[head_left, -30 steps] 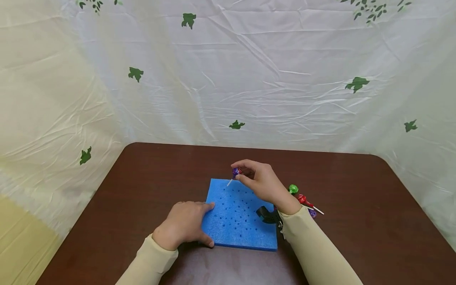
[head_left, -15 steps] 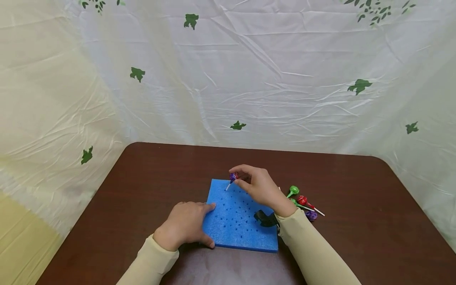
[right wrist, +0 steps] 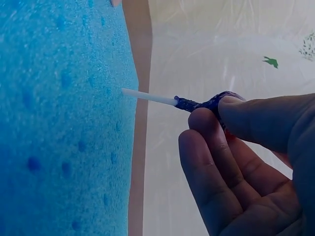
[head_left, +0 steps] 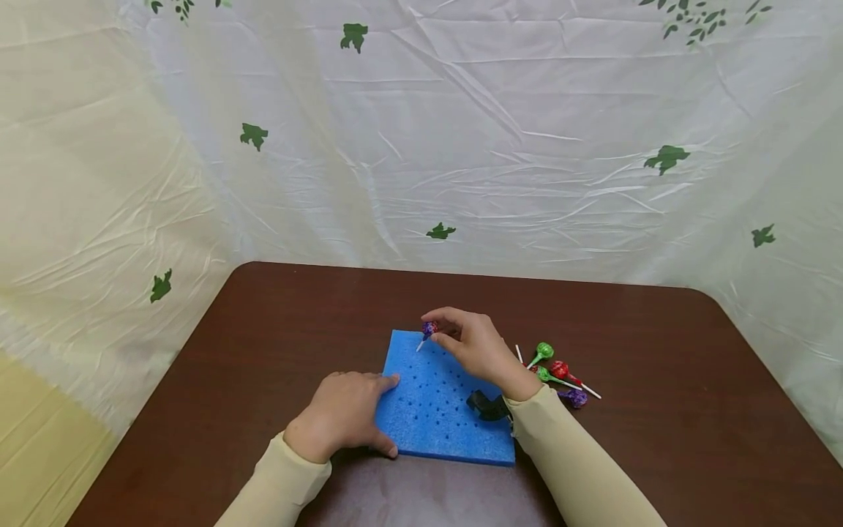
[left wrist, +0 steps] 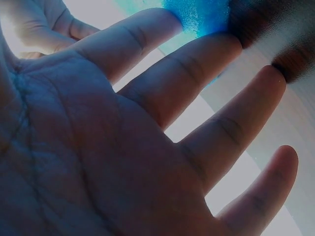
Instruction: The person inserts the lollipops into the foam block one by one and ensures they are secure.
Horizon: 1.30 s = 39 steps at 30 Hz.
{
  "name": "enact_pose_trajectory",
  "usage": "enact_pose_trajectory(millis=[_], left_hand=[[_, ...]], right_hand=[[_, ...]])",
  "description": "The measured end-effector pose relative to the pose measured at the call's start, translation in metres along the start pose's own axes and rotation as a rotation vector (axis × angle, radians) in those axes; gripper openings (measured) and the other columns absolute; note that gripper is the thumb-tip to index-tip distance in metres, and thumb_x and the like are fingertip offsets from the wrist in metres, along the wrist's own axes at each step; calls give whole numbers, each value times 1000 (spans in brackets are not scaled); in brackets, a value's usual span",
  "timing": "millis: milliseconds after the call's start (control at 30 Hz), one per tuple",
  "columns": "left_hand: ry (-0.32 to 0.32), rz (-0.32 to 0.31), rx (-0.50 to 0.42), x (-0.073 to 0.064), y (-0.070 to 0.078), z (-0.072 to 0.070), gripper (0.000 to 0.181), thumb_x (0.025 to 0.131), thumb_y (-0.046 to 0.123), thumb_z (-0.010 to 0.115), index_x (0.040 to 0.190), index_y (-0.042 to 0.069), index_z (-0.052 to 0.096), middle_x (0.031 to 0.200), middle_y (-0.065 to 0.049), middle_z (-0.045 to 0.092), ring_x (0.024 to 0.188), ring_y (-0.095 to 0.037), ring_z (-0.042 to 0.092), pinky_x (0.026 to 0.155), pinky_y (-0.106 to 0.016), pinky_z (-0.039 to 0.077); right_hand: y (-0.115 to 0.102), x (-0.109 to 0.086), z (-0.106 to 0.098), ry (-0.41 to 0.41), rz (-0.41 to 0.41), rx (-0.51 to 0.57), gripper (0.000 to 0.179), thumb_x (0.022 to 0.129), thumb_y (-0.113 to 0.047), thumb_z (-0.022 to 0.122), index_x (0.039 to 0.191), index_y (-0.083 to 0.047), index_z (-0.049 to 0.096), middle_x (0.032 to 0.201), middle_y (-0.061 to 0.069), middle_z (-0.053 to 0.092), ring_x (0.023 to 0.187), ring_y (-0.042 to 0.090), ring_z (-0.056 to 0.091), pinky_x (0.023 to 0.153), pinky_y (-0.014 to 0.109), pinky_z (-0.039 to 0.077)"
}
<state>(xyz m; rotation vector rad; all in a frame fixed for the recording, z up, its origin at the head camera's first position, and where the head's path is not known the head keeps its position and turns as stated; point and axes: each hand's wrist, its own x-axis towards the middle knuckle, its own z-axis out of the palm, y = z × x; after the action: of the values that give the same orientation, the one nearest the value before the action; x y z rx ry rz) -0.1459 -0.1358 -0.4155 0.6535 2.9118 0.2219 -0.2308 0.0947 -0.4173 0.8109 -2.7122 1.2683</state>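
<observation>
A blue foam board [head_left: 421,432] dotted with small holes lies on the table. My right hand [head_left: 477,344] pinches a purple-wrapped lollipop [head_left: 429,329] by its head, above the board's far left corner. In the right wrist view the lollipop's white stick [right wrist: 150,96] points at the foam, its tip right at the surface. My left hand [head_left: 345,413] rests at the board's left edge, thumb and index finger spread along it. The left wrist view shows its fingers [left wrist: 236,132] extended and apart, with blue foam [left wrist: 204,17] beyond the fingertips.
Right of the board lies a loose pile of lollipops: green [head_left: 544,350], red [head_left: 559,369] and purple [head_left: 576,398], their sticks pointing various ways. The brown table [head_left: 316,307] reaches back to a white curtain [head_left: 395,146] with green leaf prints. A black wrist camera [head_left: 486,405] overhangs the board.
My right hand has moved slightly left and down with the lollipop, bringing its stick to the board's far left corner. More of the lollipop pile shows. The left hand has stayed put.
</observation>
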Motion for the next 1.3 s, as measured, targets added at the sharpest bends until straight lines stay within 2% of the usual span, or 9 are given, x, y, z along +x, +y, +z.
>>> enact_pose_trajectory(millis=[467,567,800,1067,1300], left_hand=[[-1,0,1,0,0,0,101,56,66,88,139,15,61,128,-11,66,111,-30,64,87,-51,51],[2,1,7,1,-1,0,102,56,67,87,139,15,61,128,-10,65,112,-29,64,88,-51,50],[18,6,19,2,-1,1,103,55,69,87,139,15,61,127,-9,66,110,-28,64,87,-50,50],[6,-3,13,0,0,-1,102,55,67,88,139,16,61,128,-9,66,110,-28,64,87,-50,50],[6,-3,8,0,1,-1,101,55,67,88,139,16,61,128,-9,66,109,-28,65,86,-50,51]], right_hand=[[-1,0,4,5,-12,-26,32,95,-9,69,126,-16,70,117,4,70,89,16,67,69,29,56],[0,0,6,5,-18,-35,31,95,-10,69,126,-17,71,118,3,70,93,16,67,69,29,55],[2,1,12,3,-26,-65,32,95,-10,69,125,-18,71,119,3,69,92,15,66,64,29,52],[1,1,11,1,-17,-55,32,95,-10,69,126,-18,71,121,3,69,95,16,66,66,29,52],[1,1,11,-8,-21,-48,33,95,-10,69,127,-19,70,121,2,68,93,16,65,62,29,50]])
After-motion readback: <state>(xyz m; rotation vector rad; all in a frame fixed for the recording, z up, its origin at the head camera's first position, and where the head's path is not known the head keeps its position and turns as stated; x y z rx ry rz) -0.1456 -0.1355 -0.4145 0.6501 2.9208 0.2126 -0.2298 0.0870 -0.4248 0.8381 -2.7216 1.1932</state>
